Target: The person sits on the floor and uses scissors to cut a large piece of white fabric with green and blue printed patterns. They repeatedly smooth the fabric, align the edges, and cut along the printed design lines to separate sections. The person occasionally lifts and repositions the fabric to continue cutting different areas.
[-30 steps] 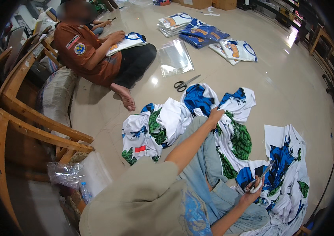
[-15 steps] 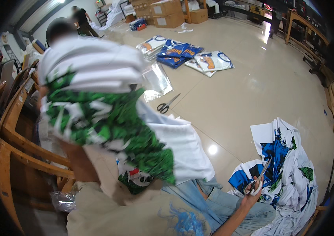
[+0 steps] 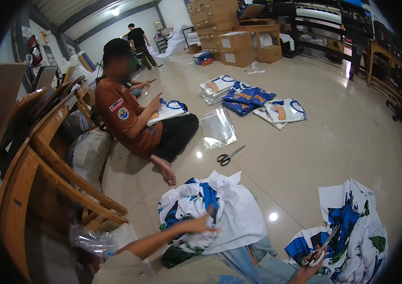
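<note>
My left hand (image 3: 204, 223), a little blurred, reaches over a heap of white cloth (image 3: 241, 215) with blue and green print in front of my legs. Its fingers are spread and nothing shows in them. Low on the right, my right hand (image 3: 309, 269) grips a pair of scissors (image 3: 332, 236) by the white handles, the blades pointing up and away. Just behind them lies a second pile of printed cloth (image 3: 350, 220), white with blue and green patches. Farther off, a pair of black-handled scissors (image 3: 230, 155) rests on the tiled floor.
A co-worker (image 3: 127, 111) in a brown shirt sits at the left with a folded garment (image 3: 169, 111). Clear plastic bags (image 3: 218, 128) and packed garments (image 3: 248, 98) lie ahead. A wooden frame (image 3: 49, 177) stands along the left, cardboard boxes (image 3: 235, 49) at the back.
The green-and-white cloth that was spread high in front of me has come down onto the heap. My left hand and the seated co-worker now show. The view has tipped upward.
</note>
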A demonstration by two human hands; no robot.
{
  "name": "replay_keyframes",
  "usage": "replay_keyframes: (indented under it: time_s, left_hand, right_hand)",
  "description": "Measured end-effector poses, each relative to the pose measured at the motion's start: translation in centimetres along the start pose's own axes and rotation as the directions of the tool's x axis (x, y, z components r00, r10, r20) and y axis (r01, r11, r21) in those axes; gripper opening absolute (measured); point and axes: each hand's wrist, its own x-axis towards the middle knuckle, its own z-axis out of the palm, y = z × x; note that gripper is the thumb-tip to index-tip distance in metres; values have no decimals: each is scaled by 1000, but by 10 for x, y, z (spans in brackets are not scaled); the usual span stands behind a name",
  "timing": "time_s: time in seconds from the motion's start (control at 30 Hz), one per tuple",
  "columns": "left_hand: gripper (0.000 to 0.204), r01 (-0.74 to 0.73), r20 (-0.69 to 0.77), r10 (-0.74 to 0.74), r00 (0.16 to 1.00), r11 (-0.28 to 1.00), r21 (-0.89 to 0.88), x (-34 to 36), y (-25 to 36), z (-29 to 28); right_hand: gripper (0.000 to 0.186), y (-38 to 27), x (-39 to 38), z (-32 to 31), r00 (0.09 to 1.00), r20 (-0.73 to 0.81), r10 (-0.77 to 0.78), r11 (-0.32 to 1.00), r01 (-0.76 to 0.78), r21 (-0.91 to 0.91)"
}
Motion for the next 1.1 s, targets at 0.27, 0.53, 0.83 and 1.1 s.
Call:
replay_keyframes:
  time_s: [0.27, 0.53, 0.83, 1.1]
  left_hand:
    - [33, 79, -770, 58, 635, 987, 140, 58, -102, 124]
    - [52, -314, -873, -488, -5, 829, -462, 10, -131, -39]
    - [97, -179, -696, 239, 678, 971, 159, 78, 0, 104]
    - [110, -150, -649, 210, 731, 978, 148, 78, 48, 96]
  right_hand:
    - [48, 12, 13, -26, 996, -29, -79, 995, 77, -65]
    - [46, -8, 15, -27, 969, -172, -179, 982, 165, -91]
    - [46, -5, 14, -43, 934, -42, -354, 828, 292, -478]
    - [51, -10, -33, -88, 812, 277, -514, 410, 516, -752]
